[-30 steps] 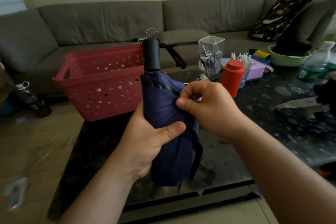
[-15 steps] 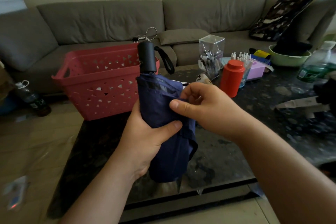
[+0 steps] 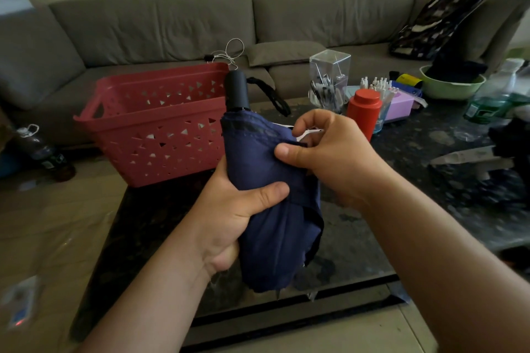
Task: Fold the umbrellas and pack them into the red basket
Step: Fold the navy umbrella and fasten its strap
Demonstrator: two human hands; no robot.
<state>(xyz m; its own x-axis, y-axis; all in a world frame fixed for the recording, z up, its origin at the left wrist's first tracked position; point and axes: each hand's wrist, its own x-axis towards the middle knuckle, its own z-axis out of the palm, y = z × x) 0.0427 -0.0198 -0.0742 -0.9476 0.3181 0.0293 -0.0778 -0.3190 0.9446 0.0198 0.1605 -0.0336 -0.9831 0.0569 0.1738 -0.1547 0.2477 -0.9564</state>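
Umbrella: a collapsed navy umbrella (image 3: 269,209) was held roughly upright above the near part of the tabletop, its black handle (image 3: 237,91) pointing up and slightly away, a black wrist strap (image 3: 272,96) looping off to the right of the handle.
Left hand: the left hand (image 3: 229,218) was wrapped around the middle of the gathered canopy, thumb lying across the front of the fabric, fingers hidden behind it.
Right hand: the right hand (image 3: 329,152) pinched the fabric near the upper right of the canopy, thumb pressed on the cloth and fingers curled over it; a narrow pale strip showed just under the forefinger, too small to identify.
Red basket: the red basket (image 3: 160,123) with triangular cut-outs sat at the far left corner of the tabletop, behind and to the left of the umbrella; what showed of its inside held nothing.
Tabletop: a dark speckled tabletop (image 3: 358,238) carried the basket.
Far right of the tabletop: a clear pen box (image 3: 329,74), a red bottle (image 3: 364,112), a pink box (image 3: 400,107), a green bowl (image 3: 451,86) and a clear plastic bottle (image 3: 493,94) stood grouped along the far edge.
Behind: a grey sofa (image 3: 172,28) ran along the far side, with a patterned bag (image 3: 441,17) leaning at its right end.
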